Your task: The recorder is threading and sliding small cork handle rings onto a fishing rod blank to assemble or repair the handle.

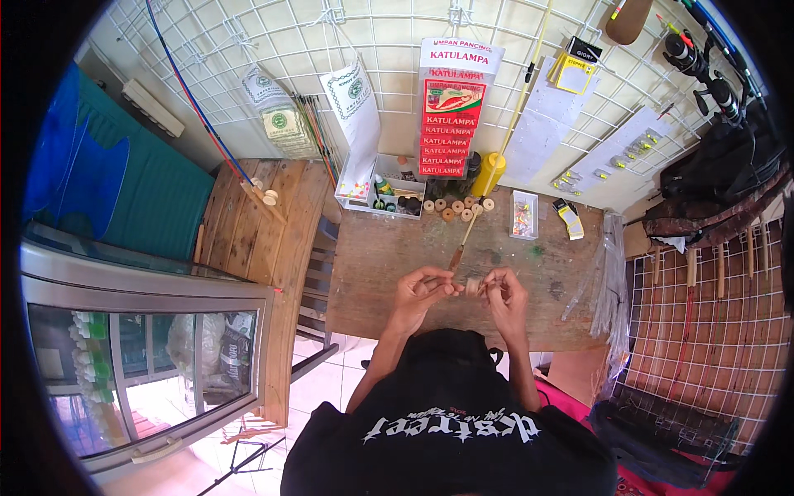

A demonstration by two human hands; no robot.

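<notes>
Over the near part of the wooden table, a small pale wooden spool [473,287] sits between my two hands. My left hand [420,296] pinches it from the left with the fingertips. My right hand [506,298] is closed in a pinch at its right side; whatever lies in those fingertips is too small to make out. Just beyond the left fingers, a thin yellow fishing rod [470,227] with a brown wooden handle [456,258] points up toward the wall. Farther back on the table stand several similar wooden spools [449,214].
A white compartment box [382,207] with bottles stands at the table's back left. Near a yellow bottle [488,175] is a small white box [523,215] of colourful pieces. Clear plastic sleeves [608,289] hang over the right edge. A glass-paned cabinet [149,364] stands left.
</notes>
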